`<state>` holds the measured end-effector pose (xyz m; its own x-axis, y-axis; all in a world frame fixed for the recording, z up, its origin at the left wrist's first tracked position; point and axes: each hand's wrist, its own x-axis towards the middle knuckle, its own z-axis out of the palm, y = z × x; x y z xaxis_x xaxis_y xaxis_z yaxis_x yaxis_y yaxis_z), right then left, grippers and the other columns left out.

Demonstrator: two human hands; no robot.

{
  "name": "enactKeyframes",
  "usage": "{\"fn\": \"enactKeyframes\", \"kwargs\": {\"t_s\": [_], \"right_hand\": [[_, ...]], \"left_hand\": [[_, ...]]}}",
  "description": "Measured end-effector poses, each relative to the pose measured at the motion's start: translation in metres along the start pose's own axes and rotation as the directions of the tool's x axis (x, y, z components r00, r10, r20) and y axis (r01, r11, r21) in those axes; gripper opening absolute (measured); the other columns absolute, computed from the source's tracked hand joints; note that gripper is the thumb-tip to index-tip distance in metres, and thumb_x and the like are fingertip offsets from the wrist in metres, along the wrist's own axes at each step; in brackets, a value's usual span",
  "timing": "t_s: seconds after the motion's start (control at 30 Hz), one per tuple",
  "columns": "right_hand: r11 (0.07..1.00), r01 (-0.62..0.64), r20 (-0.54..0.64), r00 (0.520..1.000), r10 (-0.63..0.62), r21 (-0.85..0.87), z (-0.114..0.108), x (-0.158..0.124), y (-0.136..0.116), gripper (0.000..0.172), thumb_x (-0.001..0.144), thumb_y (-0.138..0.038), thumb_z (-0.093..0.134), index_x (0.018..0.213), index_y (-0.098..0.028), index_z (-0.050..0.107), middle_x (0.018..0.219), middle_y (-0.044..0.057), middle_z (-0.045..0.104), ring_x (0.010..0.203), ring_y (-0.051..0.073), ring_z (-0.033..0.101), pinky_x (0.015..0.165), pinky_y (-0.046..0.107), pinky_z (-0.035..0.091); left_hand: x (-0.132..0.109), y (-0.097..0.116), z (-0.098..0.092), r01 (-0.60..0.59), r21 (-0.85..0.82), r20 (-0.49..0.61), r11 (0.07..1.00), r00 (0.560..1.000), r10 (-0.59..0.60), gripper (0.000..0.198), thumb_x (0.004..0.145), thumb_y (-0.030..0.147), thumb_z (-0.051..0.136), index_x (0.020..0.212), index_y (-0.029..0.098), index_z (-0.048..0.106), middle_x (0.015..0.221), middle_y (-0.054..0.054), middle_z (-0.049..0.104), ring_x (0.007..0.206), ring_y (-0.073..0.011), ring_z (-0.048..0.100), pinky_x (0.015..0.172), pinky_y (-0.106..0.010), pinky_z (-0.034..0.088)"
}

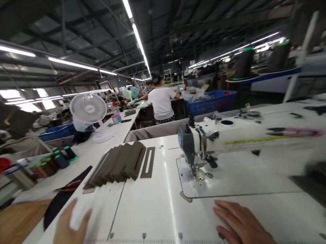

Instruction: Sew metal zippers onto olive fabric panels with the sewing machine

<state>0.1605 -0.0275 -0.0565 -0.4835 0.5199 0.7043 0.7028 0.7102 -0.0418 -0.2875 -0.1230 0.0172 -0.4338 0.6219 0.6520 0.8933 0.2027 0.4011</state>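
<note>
Down at the near edge of the white sewing table point(163, 221), our right hand point(241, 225) lies flat with its fingers loosely spread, holding nothing. Our left hand point(67, 240) is blurred beside a pale patch point(79, 215), so we can't tell whether it's pinching anything. Ahead of them sits a fanned stack of olive fabric strips point(117, 163), with a dark strip point(148, 162) lying just beside it. We see nothing under the presser foot point(199, 176) of the sewing machine point(191, 144), so the stack looks like the main work left, though we can't tell what's been sewn. Pink-handled thread snips point(295, 132) lie on the machine. Farther off, a co-worker point(162, 102) stands by a blue crate point(211, 102). The right edge is a dark smear, and our wrists are cut off.
</note>
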Motion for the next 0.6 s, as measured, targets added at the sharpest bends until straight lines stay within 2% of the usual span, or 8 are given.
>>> {"fn": "enactKeyframes", "kwargs": {"t_s": [0.07, 0.1, 0.13, 0.2, 0.27, 0.37, 0.5, 0.6], "right_hand": [[0.998, -0.059, 0.047, 0.997, 0.059, -0.003, -0.002, 0.002, -0.005, 0.025, 0.080, -0.034, 0.055, 0.100, -0.020, 0.061, 0.105, 0.007, 0.062, 0.094, 0.020, 0.057, 0.080, 0.030, 0.044], [0.996, -0.086, 0.067, 0.994, 0.085, 0.001, -0.002, 0.002, -0.007, 0.024, 0.080, -0.032, 0.055, 0.100, -0.020, 0.061, 0.107, 0.007, 0.061, 0.095, 0.021, 0.056, 0.081, 0.031, 0.044], [0.994, -0.112, 0.083, 0.990, 0.111, 0.006, -0.002, 0.001, -0.008, 0.023, 0.080, -0.031, 0.055, 0.099, -0.019, 0.060, 0.108, 0.008, 0.061, 0.096, 0.021, 0.055, 0.082, 0.032, 0.044], [0.987, -0.160, 0.097, 0.983, 0.157, 0.022, -0.001, -0.001, -0.010, 0.021, 0.081, -0.028, 0.053, 0.098, -0.018, 0.060, 0.108, 0.009, 0.060, 0.097, 0.022, 0.054, 0.083, 0.035, 0.043], [0.983, -0.178, 0.094, 0.980, 0.174, 0.034, -0.001, -0.002, -0.011, 0.020, 0.081, -0.025, 0.052, 0.098, -0.018, 0.060, 0.108, 0.009, 0.060, 0.096, 0.022, 0.054, 0.083, 0.036, 0.043], [0.987, -0.154, 0.070, 0.986, 0.151, 0.036, -0.003, 0.000, -0.011, 0.019, 0.080, -0.023, 0.052, 0.097, -0.017, 0.059, 0.105, 0.010, 0.060, 0.095, 0.022, 0.055, 0.082, 0.036, 0.043], [0.995, -0.097, 0.027, 0.995, 0.096, 0.016, -0.002, 0.002, -0.006, 0.019, 0.077, -0.021, 0.055, 0.095, -0.018, 0.058, 0.103, 0.010, 0.061, 0.092, 0.022, 0.056, 0.079, 0.033, 0.044], [0.999, -0.033, -0.023, 0.999, 0.033, 0.000, 0.007, -0.001, 0.000, 0.020, 0.075, -0.026, 0.058, 0.095, -0.019, 0.059, 0.101, 0.007, 0.063, 0.088, 0.021, 0.059, 0.075, 0.030, 0.046]], "left_hand": [[-0.007, 0.072, 0.052, -0.204, -0.192, 0.075, 0.960, 0.972, 0.221, 0.036, 0.076, 0.045, 0.050, 0.100, 0.020, 0.058, 0.102, -0.008, 0.056, 0.097, -0.0292, 0.053, 0.087, -0.047, 0.042], [-0.011, 0.109, 0.073, -0.254, -0.273, 0.138, 0.928, 0.944, 0.299, 0.029, 0.078, 0.041, 0.051, 0.095, 0.021, 0.062, 0.095, -0.007, 0.057, 0.091, -0.0260, 0.055, 0.082, -0.043, 0.044], [-0.014, 0.145, 0.092, -0.266, -0.334, 0.181, 0.904, 0.923, 0.339, 0.024, 0.078, 0.036, 0.052, 0.092, 0.021, 0.065, 0.090, -0.007, 0.057, 0.087, -0.0242, 0.055, 0.079, -0.041, 0.044], [-0.017, 0.203, 0.122, -0.210, -0.390, 0.327, 0.897, 0.879, 0.348, 0.017, 0.076, 0.027, 0.057, 0.088, 0.020, 0.067, 0.082, -0.005, 0.056, 0.080, -0.0214, 0.055, 0.074, -0.037, 0.043], [-0.016, 0.240, 0.144, -0.184, -0.402, 0.366, 0.897, 0.865, 0.342, 0.012, 0.074, 0.021, 0.061, 0.084, 0.021, 0.068, 0.076, -0.003, 0.055, 0.076, -0.0187, 0.054, 0.071, -0.033, 0.042], [-0.013, 0.263, 0.166, -0.154, -0.384, 0.396, 0.910, 0.863, 0.313, 0.010, 0.072, 0.019, 0.065, 0.081, 0.021, 0.068, 0.075, -0.001, 0.055, 0.075, -0.0169, 0.054, 0.068, -0.029, 0.039], [-0.011, 0.269, 0.185, -0.128, -0.343, 0.423, 0.931, 0.863, 0.275, 0.005, 0.071, 0.020, 0.065, 0.076, 0.020, 0.068, 0.073, 0.000, 0.055, 0.073, -0.0164, 0.053, 0.063, -0.026, 0.036], [-0.012, 0.273, 0.192, -0.146, -0.341, 0.424, 0.928, 0.858, 0.291, 0.006, 0.072, 0.017, 0.062, 0.072, 0.019, 0.067, 0.073, -0.001, 0.056, 0.071, -0.0157, 0.054, 0.063, -0.026, 0.035]]}}
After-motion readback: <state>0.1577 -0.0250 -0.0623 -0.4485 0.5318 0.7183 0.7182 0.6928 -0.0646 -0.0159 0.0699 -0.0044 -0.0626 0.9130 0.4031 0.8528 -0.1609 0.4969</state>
